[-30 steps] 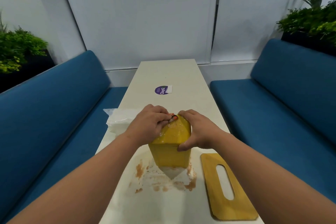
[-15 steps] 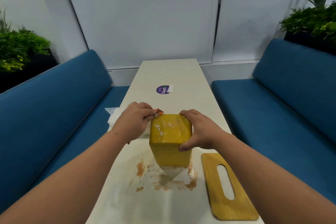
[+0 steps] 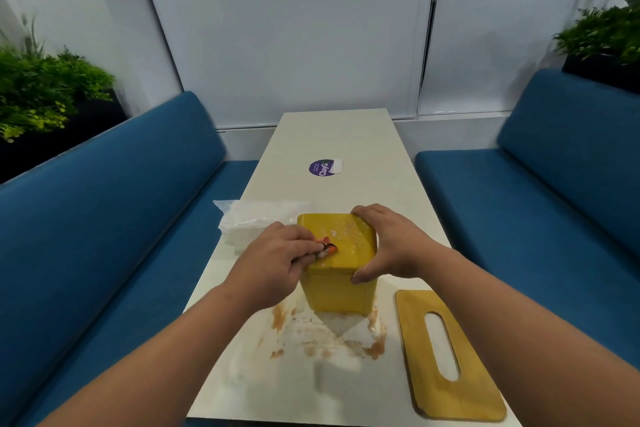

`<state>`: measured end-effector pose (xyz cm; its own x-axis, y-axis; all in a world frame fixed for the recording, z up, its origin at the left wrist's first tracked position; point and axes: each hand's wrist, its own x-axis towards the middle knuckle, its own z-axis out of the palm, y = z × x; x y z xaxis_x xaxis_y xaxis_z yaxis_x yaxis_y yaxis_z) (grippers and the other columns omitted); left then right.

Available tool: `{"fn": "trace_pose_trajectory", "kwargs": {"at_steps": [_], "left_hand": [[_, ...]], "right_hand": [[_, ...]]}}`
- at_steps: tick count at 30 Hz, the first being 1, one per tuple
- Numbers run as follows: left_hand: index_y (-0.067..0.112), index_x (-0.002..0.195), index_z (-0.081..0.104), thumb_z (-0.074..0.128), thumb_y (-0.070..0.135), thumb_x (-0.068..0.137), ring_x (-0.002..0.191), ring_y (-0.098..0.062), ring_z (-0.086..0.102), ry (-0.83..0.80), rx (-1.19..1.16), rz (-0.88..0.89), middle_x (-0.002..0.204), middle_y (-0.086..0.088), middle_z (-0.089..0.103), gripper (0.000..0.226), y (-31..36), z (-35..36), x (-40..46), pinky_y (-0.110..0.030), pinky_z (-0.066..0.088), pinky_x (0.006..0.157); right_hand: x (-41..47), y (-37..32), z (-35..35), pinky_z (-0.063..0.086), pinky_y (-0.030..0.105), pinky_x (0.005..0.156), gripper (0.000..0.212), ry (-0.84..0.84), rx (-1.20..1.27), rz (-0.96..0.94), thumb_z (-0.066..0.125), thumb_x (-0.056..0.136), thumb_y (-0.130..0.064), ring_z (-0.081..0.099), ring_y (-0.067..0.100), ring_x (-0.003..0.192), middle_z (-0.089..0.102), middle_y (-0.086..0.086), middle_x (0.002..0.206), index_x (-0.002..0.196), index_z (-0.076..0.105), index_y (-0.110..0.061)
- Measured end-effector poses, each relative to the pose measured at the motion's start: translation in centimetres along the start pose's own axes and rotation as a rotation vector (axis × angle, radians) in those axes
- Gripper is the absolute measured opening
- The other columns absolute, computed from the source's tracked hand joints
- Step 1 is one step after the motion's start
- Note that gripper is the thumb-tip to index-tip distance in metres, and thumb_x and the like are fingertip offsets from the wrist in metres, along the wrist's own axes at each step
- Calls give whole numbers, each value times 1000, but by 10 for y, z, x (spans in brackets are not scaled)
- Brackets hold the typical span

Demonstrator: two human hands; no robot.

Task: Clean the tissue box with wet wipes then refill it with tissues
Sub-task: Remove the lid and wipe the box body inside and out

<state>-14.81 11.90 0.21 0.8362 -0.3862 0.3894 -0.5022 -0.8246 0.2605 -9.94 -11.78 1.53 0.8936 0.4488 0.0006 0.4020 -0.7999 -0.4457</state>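
Note:
A yellow tissue box (image 3: 341,284) stands on end on the white table (image 3: 346,135), its upper face flecked with white residue. My right hand (image 3: 388,243) grips the box's top right edge, fingers over the far side and thumb on the near face. My left hand (image 3: 280,253) presses a small soiled wet wipe (image 3: 325,249), stained orange, against the upper face near its left edge. The box's yellow lid (image 3: 446,357), with a long oval slot, lies flat at the right. A clear pack of white tissues (image 3: 249,222) lies behind my left hand.
Brown smears and wet streaks (image 3: 325,336) cover the table around the box's base. A purple round sticker (image 3: 323,167) sits further back. Blue benches (image 3: 104,218) flank the table on both sides, with green plants behind them.
My left hand drew off to the left of the box, then came back onto the upper face with the wipe. The box turned so its top faces me squarely. My right hand kept its grip.

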Motion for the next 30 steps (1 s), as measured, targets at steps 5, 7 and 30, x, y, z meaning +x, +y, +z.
{"fn": "trace_pose_trajectory", "kwargs": {"at_steps": [5, 7, 30], "left_hand": [[27, 126, 63, 47, 30, 99, 108, -15, 43, 71, 21, -171, 128, 8, 56, 31, 7, 9, 24, -24, 35, 94], [25, 124, 64, 49, 27, 99, 107, -16, 45, 95, -15, -150, 126, 7, 58, 30, 12, 14, 16, -25, 38, 94], [24, 98, 76, 45, 41, 96, 76, -18, 56, 245, 157, -49, 92, 9, 67, 35, 22, 16, 2, -33, 53, 54]], "right_hand": [[-4, 2, 4, 41, 35, 102, 116, -1, -2, 9, 87, 57, -57, 37, 19, 132, 31, -8, 149, 150, 23, -30], [-6, 3, 4, 41, 34, 102, 117, 4, -9, 12, 87, 58, -57, 37, 19, 132, 30, -8, 150, 151, 22, -30], [3, 1, 4, 46, 33, 97, 117, 7, 8, -4, 87, 55, -58, 40, 19, 127, 32, -9, 147, 150, 24, -30]]}}
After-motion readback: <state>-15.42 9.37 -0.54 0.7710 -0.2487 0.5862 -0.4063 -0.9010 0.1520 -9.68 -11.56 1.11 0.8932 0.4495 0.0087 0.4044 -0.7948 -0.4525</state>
